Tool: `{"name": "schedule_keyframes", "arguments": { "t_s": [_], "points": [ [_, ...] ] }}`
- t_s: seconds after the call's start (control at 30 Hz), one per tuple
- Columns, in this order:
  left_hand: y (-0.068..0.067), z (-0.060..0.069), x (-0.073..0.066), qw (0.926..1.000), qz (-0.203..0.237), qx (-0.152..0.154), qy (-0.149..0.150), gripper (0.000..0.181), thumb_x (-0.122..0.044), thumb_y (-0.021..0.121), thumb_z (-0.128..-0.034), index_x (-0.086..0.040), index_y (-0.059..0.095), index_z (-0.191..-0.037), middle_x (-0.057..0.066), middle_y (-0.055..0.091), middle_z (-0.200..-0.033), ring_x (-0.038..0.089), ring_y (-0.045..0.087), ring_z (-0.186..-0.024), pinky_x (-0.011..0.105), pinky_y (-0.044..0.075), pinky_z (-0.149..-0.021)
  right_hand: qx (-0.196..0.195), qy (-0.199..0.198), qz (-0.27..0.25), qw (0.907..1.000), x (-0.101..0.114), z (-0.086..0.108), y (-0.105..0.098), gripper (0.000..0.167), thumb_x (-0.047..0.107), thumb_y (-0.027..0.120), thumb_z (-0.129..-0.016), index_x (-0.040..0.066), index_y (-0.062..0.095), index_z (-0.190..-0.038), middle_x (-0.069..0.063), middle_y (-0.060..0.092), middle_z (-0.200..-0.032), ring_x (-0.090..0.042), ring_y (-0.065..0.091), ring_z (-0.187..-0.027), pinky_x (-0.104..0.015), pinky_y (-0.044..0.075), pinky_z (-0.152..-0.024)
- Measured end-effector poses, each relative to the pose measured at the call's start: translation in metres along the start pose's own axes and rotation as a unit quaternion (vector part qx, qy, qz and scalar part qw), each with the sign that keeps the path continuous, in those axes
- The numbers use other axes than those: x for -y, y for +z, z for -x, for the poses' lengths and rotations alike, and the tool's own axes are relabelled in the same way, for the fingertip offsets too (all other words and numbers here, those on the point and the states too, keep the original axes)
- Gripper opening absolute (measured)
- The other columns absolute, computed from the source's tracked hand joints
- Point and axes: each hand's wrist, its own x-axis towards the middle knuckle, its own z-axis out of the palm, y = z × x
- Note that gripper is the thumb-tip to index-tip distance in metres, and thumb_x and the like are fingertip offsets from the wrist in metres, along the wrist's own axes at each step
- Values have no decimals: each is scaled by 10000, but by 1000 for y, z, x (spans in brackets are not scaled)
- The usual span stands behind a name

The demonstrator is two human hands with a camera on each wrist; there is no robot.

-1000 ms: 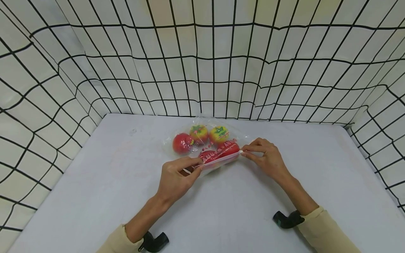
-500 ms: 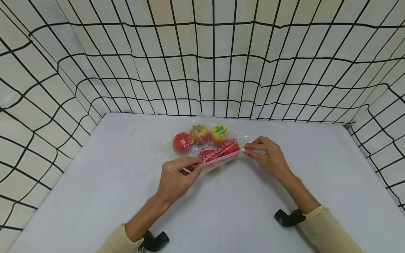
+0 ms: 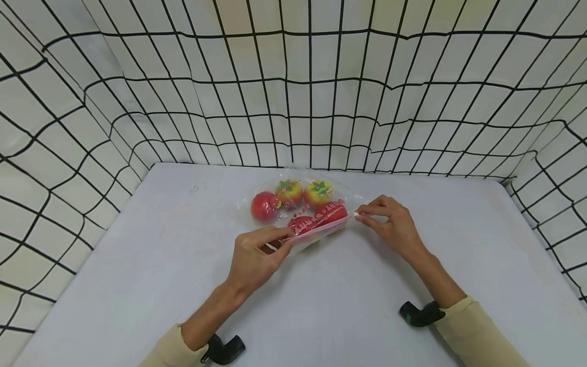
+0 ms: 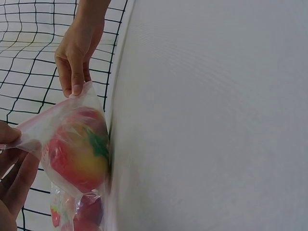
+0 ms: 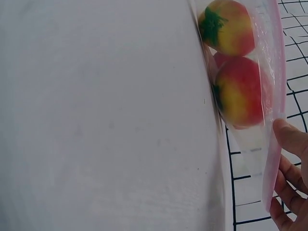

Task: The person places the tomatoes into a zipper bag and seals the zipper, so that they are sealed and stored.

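A clear zip bag (image 3: 323, 232) with a pinkish closure strip and red printing lies at the table's far middle. Inside it are several tomato-like fruits: a red one (image 3: 264, 208) at the left, yellow-red ones (image 3: 318, 192) with green tops behind, and more red ones under the print. My left hand (image 3: 254, 257) pinches the strip near its left end between thumb and fingers. At the strip's other end, my right hand (image 3: 392, 228) pinches the corner. The right wrist view shows the pink strip (image 5: 281, 91) running between thumb and fingers. Whether the strip is sealed, I cannot tell.
The white table (image 3: 174, 265) spreads around the bag. Black wire grid (image 3: 309, 102) stands along its back and both sides, close behind the bag. A dark curved fitting (image 3: 224, 350) sits at the left wrist, another (image 3: 419, 313) at the right.
My right hand has shifted slightly right and away from me at the strip's right end. My left hand keeps its pinch in place, and the fruits have hardly moved.
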Motion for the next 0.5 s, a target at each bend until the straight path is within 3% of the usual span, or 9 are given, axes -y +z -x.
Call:
{"name": "schedule_keyframes", "arguments": {
  "t_s": [0.5],
  "points": [
    [1,0,0,10000,-18,-23,20,179,-54,830,-862,-74,824,-1040,3,804,-884,76,705,-736,225,622,-626,-37,9,147,9999,-1,-2,-2,226,92,860,-838,131,840,-1060,-34,708,-946,-196,596,-962,-373,491,-753]
  ]
}}
